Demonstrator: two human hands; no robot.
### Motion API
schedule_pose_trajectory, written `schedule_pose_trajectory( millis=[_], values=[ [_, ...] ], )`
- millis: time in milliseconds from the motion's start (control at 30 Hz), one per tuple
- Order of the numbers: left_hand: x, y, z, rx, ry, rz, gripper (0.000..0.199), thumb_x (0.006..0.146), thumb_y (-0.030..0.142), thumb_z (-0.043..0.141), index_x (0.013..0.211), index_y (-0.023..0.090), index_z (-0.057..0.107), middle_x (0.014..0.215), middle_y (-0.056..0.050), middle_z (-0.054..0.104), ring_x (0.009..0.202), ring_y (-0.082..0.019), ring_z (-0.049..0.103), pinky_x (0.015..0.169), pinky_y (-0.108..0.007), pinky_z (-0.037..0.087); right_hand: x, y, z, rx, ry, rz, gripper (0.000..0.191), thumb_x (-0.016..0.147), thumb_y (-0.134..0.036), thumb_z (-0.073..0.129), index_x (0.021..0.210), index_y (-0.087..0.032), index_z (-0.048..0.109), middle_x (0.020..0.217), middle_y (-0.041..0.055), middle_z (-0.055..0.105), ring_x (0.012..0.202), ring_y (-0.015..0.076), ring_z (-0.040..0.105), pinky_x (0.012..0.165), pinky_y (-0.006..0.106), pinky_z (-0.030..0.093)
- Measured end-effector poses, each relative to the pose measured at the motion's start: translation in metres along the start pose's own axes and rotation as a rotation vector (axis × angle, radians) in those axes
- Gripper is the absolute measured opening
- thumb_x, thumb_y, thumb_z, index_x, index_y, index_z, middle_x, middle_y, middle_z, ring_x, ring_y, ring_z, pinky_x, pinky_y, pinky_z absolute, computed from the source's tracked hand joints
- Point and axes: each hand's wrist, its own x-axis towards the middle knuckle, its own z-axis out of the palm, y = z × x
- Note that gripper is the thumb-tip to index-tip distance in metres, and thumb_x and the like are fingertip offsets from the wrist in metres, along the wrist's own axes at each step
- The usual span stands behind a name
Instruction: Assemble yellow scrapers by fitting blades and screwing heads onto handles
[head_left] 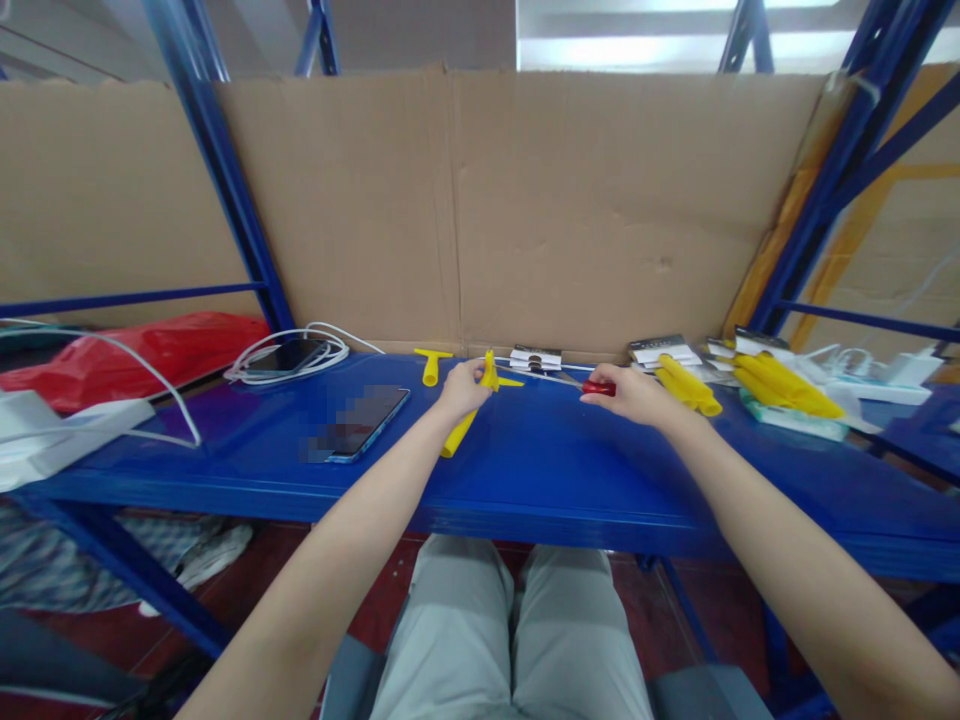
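Pinched in my left hand is a yellow plastic piece with a tube-like stem that slants down toward the front edge. Its upper part shows beyond my fingertips, with a small point sticking out to the right. My right hand is closed on a small red-handled tool. From the tool a thin, pale shaft or blade runs left toward the yellow piece; whether they touch I cannot tell. A yellow T-shaped handle stands on the blue table just left of my left hand.
A phone lies left of my left arm, near a coiled white cable. A red bag and a white power strip sit farther left. Yellow tubes and yellow pieces lie right. Cardboard closes the back.
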Motion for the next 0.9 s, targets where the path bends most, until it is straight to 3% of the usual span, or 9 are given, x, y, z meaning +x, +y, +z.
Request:
schedule_pose_trajectory(
  millis=[100, 400, 633, 900],
  values=[
    [-0.0007, 0.0004, 0.0000, -0.008, 0.001, 0.004, 0.048, 0.066, 0.004, 0.062, 0.112, 0.017, 0.063, 0.107, -0.005, 0.068, 0.103, -0.017, 0.060, 0.080, -0.021, 0.046, 0.0008, 0.0032, 0.0018, 0.015, -0.002, 0.013, 0.026, 0.067, -0.032, 0.068, 0.080, -0.021, 0.049, 0.076, 0.0035, 0.066, 0.059, 0.0161, 0.057, 0.052, 0.024, 0.037],
    [0.0048, -0.0064, 0.0036, -0.007, -0.004, 0.044, 0.049, 0.065, 0.003, 0.061, 0.113, 0.016, 0.062, 0.110, -0.006, 0.067, 0.103, -0.018, 0.060, 0.075, -0.022, 0.047, 0.0008, 0.0033, 0.0000, 0.005, 0.037, -0.062, 0.012, 0.075, -0.031, 0.058, 0.070, -0.021, 0.053, 0.068, 0.0022, 0.065, 0.058, 0.0157, 0.056, 0.051, 0.024, 0.035],
    [0.0045, -0.0067, 0.0039, -0.035, -0.007, 0.017, 0.050, 0.066, 0.004, 0.061, 0.113, 0.017, 0.062, 0.107, -0.006, 0.068, 0.101, -0.018, 0.061, 0.074, -0.022, 0.047, -0.0020, -0.0002, -0.0055, 0.062, -0.017, -0.046, 0.014, 0.081, -0.032, 0.052, 0.082, -0.021, 0.061, 0.080, 0.0051, 0.070, 0.070, 0.0184, 0.062, 0.060, 0.026, 0.043],
    [-0.0003, -0.0010, 0.0001, -0.016, -0.012, 0.027, 0.047, 0.065, 0.004, 0.062, 0.111, 0.016, 0.063, 0.108, -0.007, 0.067, 0.103, -0.018, 0.060, 0.075, -0.022, 0.047, 0.0010, 0.0031, -0.0013, -0.005, 0.023, 0.008, 0.013, 0.072, -0.031, 0.061, 0.078, -0.022, 0.053, 0.072, 0.0026, 0.067, 0.060, 0.0163, 0.058, 0.051, 0.024, 0.038]
  ],
)
